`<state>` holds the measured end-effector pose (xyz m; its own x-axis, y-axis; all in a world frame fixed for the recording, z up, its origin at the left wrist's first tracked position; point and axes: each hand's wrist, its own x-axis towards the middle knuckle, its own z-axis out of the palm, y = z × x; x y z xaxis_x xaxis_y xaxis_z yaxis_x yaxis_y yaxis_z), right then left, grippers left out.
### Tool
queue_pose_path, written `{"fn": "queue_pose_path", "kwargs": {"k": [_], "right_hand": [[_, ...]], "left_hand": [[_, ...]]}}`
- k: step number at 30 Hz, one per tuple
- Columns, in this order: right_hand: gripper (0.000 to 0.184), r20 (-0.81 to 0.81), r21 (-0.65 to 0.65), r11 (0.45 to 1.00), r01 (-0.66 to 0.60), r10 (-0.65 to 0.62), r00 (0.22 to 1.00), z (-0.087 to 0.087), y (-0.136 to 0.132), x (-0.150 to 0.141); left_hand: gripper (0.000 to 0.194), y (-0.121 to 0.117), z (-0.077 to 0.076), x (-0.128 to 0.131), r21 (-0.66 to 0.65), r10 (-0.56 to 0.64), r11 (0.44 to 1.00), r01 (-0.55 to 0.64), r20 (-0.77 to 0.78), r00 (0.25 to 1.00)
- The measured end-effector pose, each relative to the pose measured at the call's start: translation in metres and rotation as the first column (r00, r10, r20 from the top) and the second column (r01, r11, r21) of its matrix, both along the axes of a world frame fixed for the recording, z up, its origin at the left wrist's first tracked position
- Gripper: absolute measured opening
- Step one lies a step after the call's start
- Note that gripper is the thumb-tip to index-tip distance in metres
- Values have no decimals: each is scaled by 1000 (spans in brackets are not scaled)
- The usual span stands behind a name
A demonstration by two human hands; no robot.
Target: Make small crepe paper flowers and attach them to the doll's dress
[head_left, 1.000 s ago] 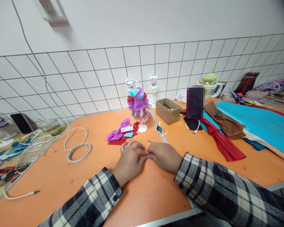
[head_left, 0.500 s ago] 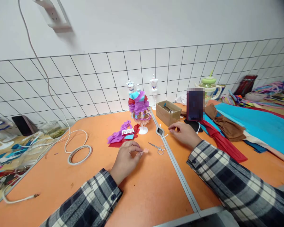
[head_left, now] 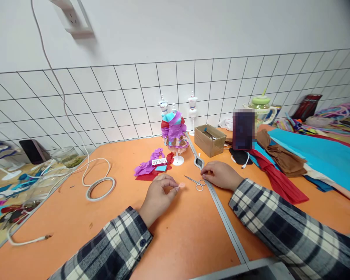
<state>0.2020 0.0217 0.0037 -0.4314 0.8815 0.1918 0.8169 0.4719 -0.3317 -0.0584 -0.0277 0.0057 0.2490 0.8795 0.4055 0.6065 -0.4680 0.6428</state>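
Note:
My left hand [head_left: 160, 196] is closed in a pinch on a small piece of peach crepe paper [head_left: 181, 185], just above the orange table. My right hand [head_left: 221, 175] is closed too, its fingertips down at the grey table seam by the handles of the small scissors [head_left: 197, 183]; what they pinch, if anything, is hidden. The scissors lie between both hands. Behind them stands a mini mannequin in a purple, blue and red paper dress [head_left: 175, 132]. Purple crepe scraps [head_left: 144, 168], red ones and a small printed box [head_left: 159, 162] lie to its left.
A cardboard box [head_left: 210, 146] and a phone [head_left: 244, 130] stand behind my right hand. Coloured crepe sheets [head_left: 315, 149] spread over the right side. A tape roll [head_left: 90, 193] and a white cable [head_left: 86, 177] lie left. Two bare white mannequins [head_left: 193, 105] stand at the wall.
My right hand has moved left and toward me, from near the cardboard box to the seam beside the scissors. My left hand keeps its pinch. The view has shifted slightly.

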Motion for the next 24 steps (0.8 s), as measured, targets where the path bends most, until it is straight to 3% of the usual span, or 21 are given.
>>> {"fn": "queue_pose_path", "kwargs": {"k": [10,12,14,16,18,21,24], "right_hand": [[16,51,27,996,84,-86,995,-6,-2,-21],[17,-18,51,990,134,-133,991,-6,-4,-26],[16,-220,28,988,154,-144,965,-4,-10,-33],[15,-485,-97,991,87,-124,866,-1,-20,-44],[24,-658,-279,958,-65,-141,740,0,-32,-55],[37,-775,-457,849,-265,-234,588,0,-45,-66],[39,-814,-546,733,-405,-349,465,0,-50,-68]], "left_hand": [[9,0,-3,1,-22,5,1000,-5,21,1000],[10,1,-4,1,-51,12,999,-10,51,999],[12,2,-5,2,-115,33,993,-20,119,992],[14,3,-7,3,-191,67,981,-21,238,969],[15,4,-8,5,-236,92,972,-12,329,940],[15,5,-8,7,-251,108,968,-27,317,942],[16,5,-7,8,-268,130,962,-56,263,956]]}}
